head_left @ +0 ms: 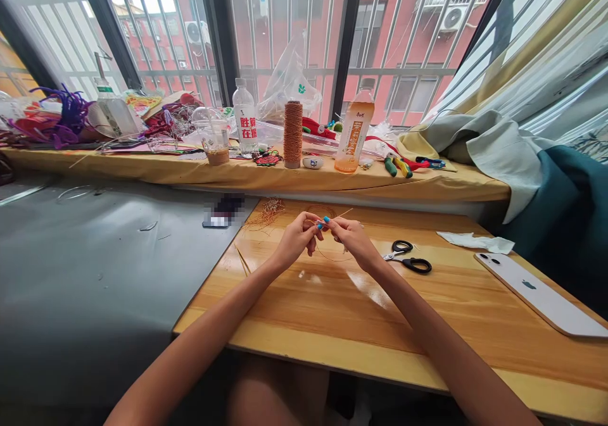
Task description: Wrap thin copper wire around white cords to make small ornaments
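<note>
Above table point(332, 312), left hand point(297, 239), right hand point(354, 239) pinching wire point(332, 255)

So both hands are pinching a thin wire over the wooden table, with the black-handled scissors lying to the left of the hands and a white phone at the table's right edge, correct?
Not quite. The head view shows the scissors lying to the right of the hands, not the left. The rest holds: the left hand and right hand pinch the thin wire over the wooden table, and the white phone lies at its right edge.
</note>
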Action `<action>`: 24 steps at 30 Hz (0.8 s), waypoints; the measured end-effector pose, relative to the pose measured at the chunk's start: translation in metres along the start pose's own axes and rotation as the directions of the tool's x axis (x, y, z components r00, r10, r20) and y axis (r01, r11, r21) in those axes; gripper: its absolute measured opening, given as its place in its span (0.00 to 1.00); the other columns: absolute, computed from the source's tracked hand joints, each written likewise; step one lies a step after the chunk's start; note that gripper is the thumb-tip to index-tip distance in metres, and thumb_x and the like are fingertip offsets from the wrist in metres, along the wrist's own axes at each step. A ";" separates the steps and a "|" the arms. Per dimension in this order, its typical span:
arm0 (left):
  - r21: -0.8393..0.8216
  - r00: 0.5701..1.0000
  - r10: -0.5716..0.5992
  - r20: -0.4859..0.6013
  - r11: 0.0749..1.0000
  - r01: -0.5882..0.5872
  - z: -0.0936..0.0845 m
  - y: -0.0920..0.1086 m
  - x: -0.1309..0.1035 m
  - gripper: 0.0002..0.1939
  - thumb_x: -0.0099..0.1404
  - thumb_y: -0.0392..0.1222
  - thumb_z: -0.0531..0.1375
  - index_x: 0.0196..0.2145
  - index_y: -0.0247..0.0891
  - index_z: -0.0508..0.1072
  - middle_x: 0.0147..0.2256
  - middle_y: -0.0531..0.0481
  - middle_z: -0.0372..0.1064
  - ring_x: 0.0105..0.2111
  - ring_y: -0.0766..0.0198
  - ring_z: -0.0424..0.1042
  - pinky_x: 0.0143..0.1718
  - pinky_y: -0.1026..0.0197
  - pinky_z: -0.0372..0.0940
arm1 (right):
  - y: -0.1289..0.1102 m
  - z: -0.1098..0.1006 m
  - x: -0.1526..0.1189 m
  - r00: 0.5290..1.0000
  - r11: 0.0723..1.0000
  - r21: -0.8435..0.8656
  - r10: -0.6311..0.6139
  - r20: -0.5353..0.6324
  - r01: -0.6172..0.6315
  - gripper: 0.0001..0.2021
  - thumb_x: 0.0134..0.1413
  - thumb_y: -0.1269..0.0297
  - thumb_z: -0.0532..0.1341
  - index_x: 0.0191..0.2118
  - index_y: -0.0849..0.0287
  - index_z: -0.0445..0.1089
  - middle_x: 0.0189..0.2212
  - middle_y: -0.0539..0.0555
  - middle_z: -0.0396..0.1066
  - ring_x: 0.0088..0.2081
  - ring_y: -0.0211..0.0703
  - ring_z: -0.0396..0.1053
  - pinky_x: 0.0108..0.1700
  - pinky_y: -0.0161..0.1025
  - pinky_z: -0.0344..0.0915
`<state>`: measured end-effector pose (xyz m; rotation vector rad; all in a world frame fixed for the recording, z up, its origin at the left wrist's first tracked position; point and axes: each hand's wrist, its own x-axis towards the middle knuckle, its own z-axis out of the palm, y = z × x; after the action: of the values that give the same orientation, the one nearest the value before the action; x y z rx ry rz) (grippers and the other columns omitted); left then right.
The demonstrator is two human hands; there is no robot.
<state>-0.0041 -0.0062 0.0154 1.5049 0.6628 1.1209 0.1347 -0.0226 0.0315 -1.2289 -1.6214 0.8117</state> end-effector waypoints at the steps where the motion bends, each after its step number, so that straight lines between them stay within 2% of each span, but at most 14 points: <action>1: 0.000 1.000 -0.003 0.000 1.000 0.003 0.000 0.001 0.000 0.09 0.56 0.41 0.54 0.34 0.35 0.59 0.20 0.58 0.61 0.12 0.76 0.58 0.11 0.71 0.55 | 0.001 0.000 0.000 1.000 1.000 0.005 0.007 -0.006 -0.007 0.19 0.45 0.49 0.53 0.22 0.62 0.65 0.16 0.46 0.53 0.20 0.32 0.48 0.22 0.33 0.45; 5: 0.005 1.000 0.000 -0.002 1.000 0.000 0.000 0.001 0.000 0.09 0.56 0.40 0.54 0.34 0.34 0.61 0.21 0.57 0.61 0.12 0.76 0.58 0.11 0.71 0.55 | 0.003 0.000 0.000 0.999 0.997 0.067 0.050 -0.012 -0.049 0.17 0.44 0.51 0.55 0.22 0.63 0.65 0.19 0.48 0.59 0.20 0.31 0.48 0.22 0.33 0.46; 9: 0.005 1.000 -0.003 -0.001 1.000 0.003 0.001 0.000 0.000 0.09 0.56 0.41 0.54 0.34 0.33 0.61 0.22 0.56 0.62 0.12 0.77 0.58 0.11 0.71 0.55 | 0.004 0.000 0.002 0.995 0.975 0.207 0.089 -0.053 -0.076 0.15 0.40 0.52 0.58 0.26 0.62 0.64 0.23 0.49 0.64 0.20 0.30 0.50 0.23 0.32 0.48; 14: -0.003 1.000 -0.021 -0.005 1.000 0.021 0.002 0.000 -0.001 0.09 0.56 0.40 0.53 0.34 0.33 0.61 0.22 0.56 0.62 0.12 0.76 0.58 0.12 0.71 0.54 | 0.006 0.000 0.003 0.992 0.960 0.272 0.093 -0.083 -0.068 0.16 0.38 0.51 0.59 0.25 0.62 0.63 0.21 0.48 0.62 0.20 0.29 0.49 0.22 0.32 0.47; 17: 0.042 0.996 -0.078 0.046 0.996 0.076 0.001 0.000 0.000 0.09 0.55 0.41 0.54 0.31 0.33 0.63 0.21 0.55 0.62 0.14 0.76 0.59 0.13 0.71 0.56 | 0.005 0.000 0.003 0.991 0.959 0.281 0.078 -0.105 -0.045 0.16 0.38 0.51 0.59 0.23 0.61 0.64 0.20 0.47 0.60 0.20 0.29 0.49 0.22 0.32 0.46; 19: 0.130 0.987 -0.124 0.103 0.985 0.110 -0.002 -0.002 0.002 0.08 0.54 0.41 0.54 0.28 0.32 0.65 0.21 0.55 0.62 0.15 0.76 0.59 0.15 0.71 0.56 | 0.002 -0.001 0.003 0.991 0.955 0.296 0.074 -0.109 -0.039 0.16 0.37 0.50 0.59 0.23 0.61 0.64 0.19 0.47 0.58 0.20 0.29 0.49 0.22 0.32 0.46; 21: 0.272 0.984 -0.131 0.124 0.958 0.093 -0.007 -0.004 0.004 0.09 0.55 0.41 0.52 0.27 0.32 0.67 0.20 0.54 0.62 0.15 0.75 0.58 0.16 0.71 0.55 | 0.000 -0.002 0.002 0.993 0.955 0.294 0.075 -0.085 -0.047 0.16 0.37 0.50 0.59 0.22 0.61 0.65 0.19 0.47 0.58 0.20 0.29 0.49 0.22 0.33 0.46; 23: 0.474 0.992 -0.045 0.115 0.880 -0.015 -0.013 -0.005 0.005 0.09 0.57 0.40 0.51 0.27 0.34 0.69 0.22 0.53 0.63 0.18 0.73 0.60 0.19 0.70 0.55 | -0.001 -0.005 0.002 0.997 0.967 0.246 0.073 -0.021 -0.065 0.16 0.37 0.51 0.59 0.22 0.62 0.66 0.19 0.47 0.59 0.20 0.30 0.49 0.22 0.33 0.47; 24: 0.590 0.993 0.021 0.116 0.802 -0.086 -0.016 -0.004 0.005 0.09 0.57 0.39 0.51 0.28 0.35 0.70 0.24 0.52 0.64 0.20 0.72 0.62 0.21 0.69 0.56 | -0.001 -0.006 0.002 0.997 0.977 0.198 0.078 0.023 -0.081 0.16 0.38 0.51 0.58 0.22 0.62 0.66 0.18 0.47 0.59 0.20 0.30 0.49 0.22 0.33 0.47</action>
<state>-0.0157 0.0057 0.0122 2.1148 0.9639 0.9022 0.1395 -0.0212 0.0349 -1.1531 -1.4712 1.0099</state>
